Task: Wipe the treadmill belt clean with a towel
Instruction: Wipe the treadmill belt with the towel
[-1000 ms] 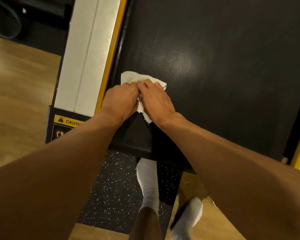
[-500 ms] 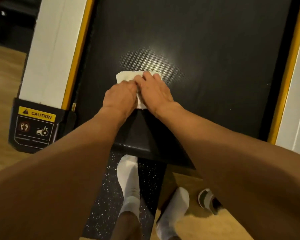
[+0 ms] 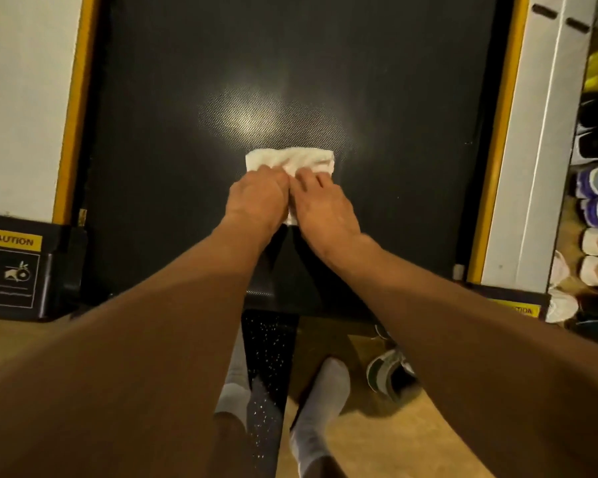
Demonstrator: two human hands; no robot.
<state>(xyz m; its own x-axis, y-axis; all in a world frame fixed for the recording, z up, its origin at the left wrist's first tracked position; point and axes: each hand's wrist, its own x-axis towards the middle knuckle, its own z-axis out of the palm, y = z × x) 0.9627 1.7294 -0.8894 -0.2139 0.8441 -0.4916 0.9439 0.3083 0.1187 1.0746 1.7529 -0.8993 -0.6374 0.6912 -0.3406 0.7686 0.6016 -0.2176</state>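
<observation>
So the towel (image 3: pixel 290 161) sits pretty much dead centre across the treadmill belt (image 3: pixel 411 98) now, near the end closest to the person. A second ago it was tucked right up against the yellow strip (image 3: pixel 70 132) on the left side, so this pass is clearly travelling left to right. Both hands are side by side and touching, planted on the near half of the towel with the far half sticking out past the fingers. The right hand (image 3: pixel 322 205) looks flat, fingers laid out and pressing down. The left hand (image 3: pixel 258 199) has its fingers bent over onto the cloth, and honestly I can't tell if it's gripping a fold or just pushing. My read is that it's about halfway through one sideways swipe, with the right half of this strip up to the other yellow edge (image 3: pixel 497 139) still to do, plus everything further up the belt.
</observation>
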